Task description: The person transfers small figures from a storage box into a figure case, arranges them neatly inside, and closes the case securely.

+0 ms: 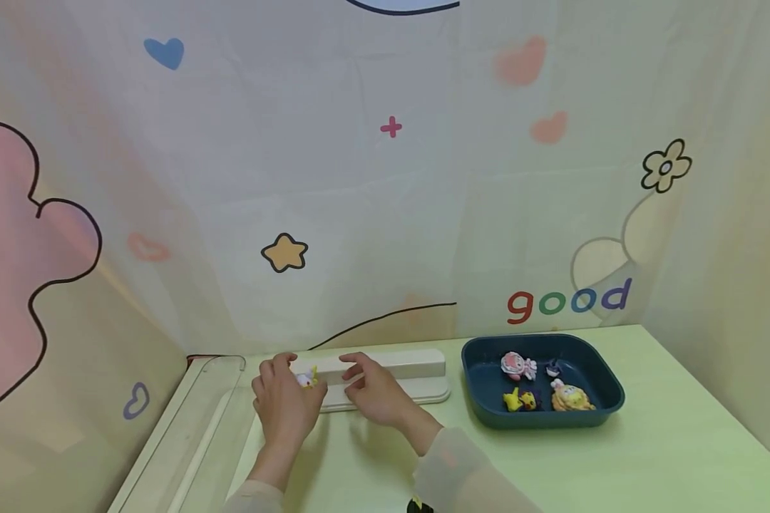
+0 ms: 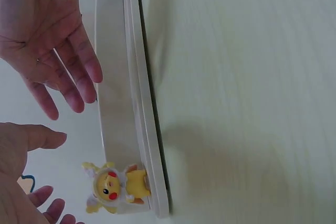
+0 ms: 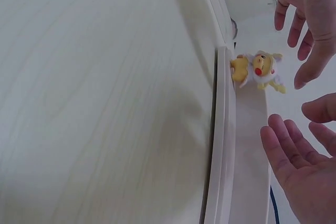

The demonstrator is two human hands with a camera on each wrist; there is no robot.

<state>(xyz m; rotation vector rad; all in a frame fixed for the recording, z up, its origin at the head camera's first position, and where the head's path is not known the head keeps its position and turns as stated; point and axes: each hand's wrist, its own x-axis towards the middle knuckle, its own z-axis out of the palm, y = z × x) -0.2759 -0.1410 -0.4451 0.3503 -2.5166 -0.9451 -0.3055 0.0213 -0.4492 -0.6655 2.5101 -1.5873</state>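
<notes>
A yellow Pikachu figurine point(image 2: 135, 183) in a white hood stands at one end of a white stepped stand point(image 1: 417, 388). Around it, without touching, curves my left hand point(image 1: 287, 406), thumb and fingers apart; the left wrist view shows a gap between that hand and the figurine. My right hand point(image 1: 380, 393) hovers over the middle of the stand, its fingers loosely bent and holding nothing. In the right wrist view the figurine point(image 3: 240, 70) stands beyond the right hand point(image 3: 310, 166), nearer the left hand point(image 3: 315, 19).
A dark blue tray point(image 1: 539, 419) to the right of the stand holds several small figurines, among them a pink-and-white one point(image 1: 518, 366) and a yellow-orange one point(image 1: 571, 397). A clear panel point(image 1: 192, 427) lies along the table's left side. A small dark object point(image 1: 418, 506) shows at the bottom edge.
</notes>
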